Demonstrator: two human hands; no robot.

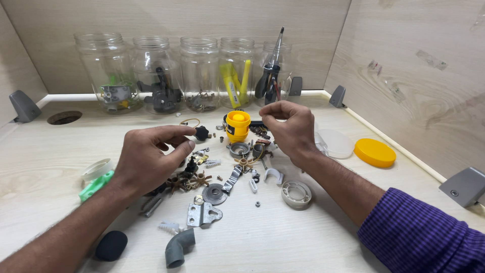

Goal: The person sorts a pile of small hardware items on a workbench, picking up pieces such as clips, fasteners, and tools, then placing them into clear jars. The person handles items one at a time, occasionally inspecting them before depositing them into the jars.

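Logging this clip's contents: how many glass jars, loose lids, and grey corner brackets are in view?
Glass jars: 5, in a row along the back wall
Loose lids: 2, one yellow lid and one clear lid, both lying on the table to the right
Grey corner brackets: 4, along the table edges
Total: 11

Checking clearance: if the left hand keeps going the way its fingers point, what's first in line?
The left hand points right, pinching a small black knob. First in that line is probably the yellow cylindrical part just beyond the knob, though depth is hard to judge from this view.
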